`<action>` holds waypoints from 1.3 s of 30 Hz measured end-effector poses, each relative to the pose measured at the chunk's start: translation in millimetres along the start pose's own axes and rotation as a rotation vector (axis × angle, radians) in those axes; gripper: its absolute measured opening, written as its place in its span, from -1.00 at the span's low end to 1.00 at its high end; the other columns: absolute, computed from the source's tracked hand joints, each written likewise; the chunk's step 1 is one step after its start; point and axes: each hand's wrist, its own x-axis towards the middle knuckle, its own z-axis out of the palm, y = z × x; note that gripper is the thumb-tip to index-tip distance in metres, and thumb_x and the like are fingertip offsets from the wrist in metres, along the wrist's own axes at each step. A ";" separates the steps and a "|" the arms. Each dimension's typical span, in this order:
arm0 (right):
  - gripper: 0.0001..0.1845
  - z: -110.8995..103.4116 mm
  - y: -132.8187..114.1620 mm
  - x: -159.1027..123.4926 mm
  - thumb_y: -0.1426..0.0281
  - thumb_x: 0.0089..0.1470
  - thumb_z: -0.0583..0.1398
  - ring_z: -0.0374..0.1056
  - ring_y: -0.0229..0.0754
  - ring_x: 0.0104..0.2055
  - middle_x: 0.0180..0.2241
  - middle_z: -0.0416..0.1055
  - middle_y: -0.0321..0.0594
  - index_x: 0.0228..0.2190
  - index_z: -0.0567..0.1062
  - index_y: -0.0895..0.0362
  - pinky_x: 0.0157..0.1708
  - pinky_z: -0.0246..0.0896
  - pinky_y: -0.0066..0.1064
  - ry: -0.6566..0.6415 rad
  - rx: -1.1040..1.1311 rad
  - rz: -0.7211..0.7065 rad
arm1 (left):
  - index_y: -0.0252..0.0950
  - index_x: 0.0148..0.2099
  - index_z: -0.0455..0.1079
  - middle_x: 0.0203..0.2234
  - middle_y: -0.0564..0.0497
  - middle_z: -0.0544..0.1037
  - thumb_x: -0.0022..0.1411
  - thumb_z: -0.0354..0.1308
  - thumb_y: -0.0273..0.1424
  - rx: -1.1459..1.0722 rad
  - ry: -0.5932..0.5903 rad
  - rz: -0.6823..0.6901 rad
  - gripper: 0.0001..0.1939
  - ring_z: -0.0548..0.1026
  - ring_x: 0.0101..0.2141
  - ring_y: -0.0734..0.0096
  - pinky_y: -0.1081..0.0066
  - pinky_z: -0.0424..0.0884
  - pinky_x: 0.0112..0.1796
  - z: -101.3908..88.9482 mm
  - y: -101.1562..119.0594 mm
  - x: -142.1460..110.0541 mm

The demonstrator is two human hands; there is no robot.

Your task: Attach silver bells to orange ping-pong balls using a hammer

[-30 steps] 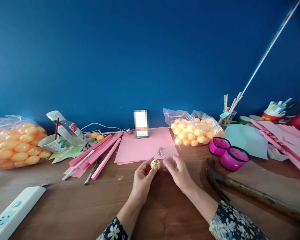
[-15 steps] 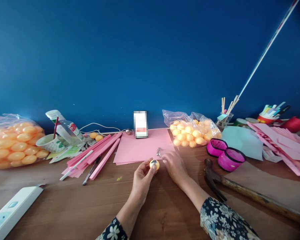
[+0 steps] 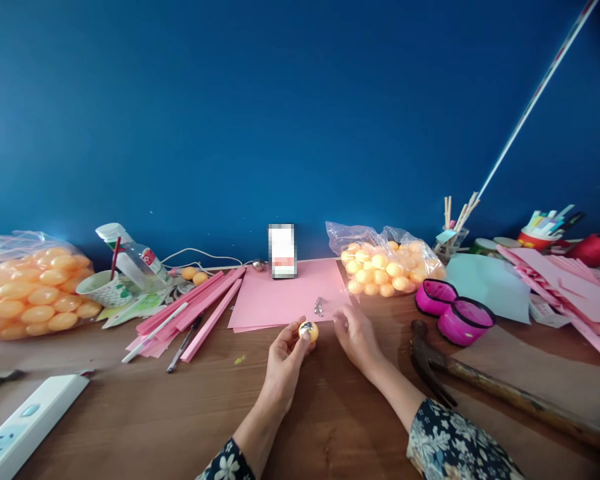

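Note:
My left hand (image 3: 285, 357) is closed around a small orange plastic ball (image 3: 312, 335). Shiny silver patches (image 3: 307, 327) cover part of the ball's top, and my thumb presses against its near side. To the right, my right hand (image 3: 360, 343) hovers by the near right corner of the pink paper (image 3: 280, 303). Its fingers are loosely bent and slightly apart, a little blurred, with nothing visible in them. Just left of these fingers, a small heap of silver bits (image 3: 319, 307) lies on the paper.
Bags of orange balls (image 3: 35, 293) (image 3: 380, 270) flank the paper. A phone (image 3: 283, 250) stands behind it. Pink strips (image 3: 200, 300), a pen (image 3: 184, 347) and a power strip (image 3: 30, 420) lie left. A hammer (image 3: 510, 390) and magenta rings (image 3: 465, 323) lie right.
My right hand has drawn back to the right, away from the silver bits. My left hand still holds the ball in nearly the same place. The view has shifted slightly.

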 end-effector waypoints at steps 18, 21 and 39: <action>-0.92 -7.4 -30.8 -14.4 0.38 0.03 0.08 0.36 -0.12 -0.32 -0.39 0.43 -0.20 -0.41 0.37 0.09 -0.26 0.24 -0.33 -0.084 0.414 0.130 | -0.32 -0.06 0.34 -0.20 -0.11 0.51 -0.06 0.27 -0.32 -0.005 -0.021 -0.005 -0.53 0.48 -0.20 0.33 0.39 0.42 -0.19 1.5 3.1 2.2; -0.94 -10.1 -37.2 -15.2 0.38 0.04 0.08 0.34 -0.15 -0.36 -0.42 0.40 -0.23 -0.40 0.35 0.09 -0.32 0.23 -0.37 -0.079 0.426 0.126 | -0.32 -0.09 0.33 -0.19 -0.13 0.51 -0.04 0.26 -0.31 0.015 -0.038 0.002 -0.57 0.47 -0.18 0.31 0.41 0.41 -0.19 0.8 1.8 2.8; -0.87 -8.0 -40.9 -20.8 0.30 0.08 0.08 0.32 -0.16 -0.33 -0.39 0.42 -0.23 -0.40 0.38 0.08 -0.26 0.21 -0.38 -0.108 0.556 0.194 | -0.32 -0.03 0.29 -0.16 -0.14 0.49 -0.04 0.26 -0.33 0.033 -0.062 0.046 -0.51 0.48 -0.18 0.28 0.34 0.40 -0.16 -2.6 -2.0 4.6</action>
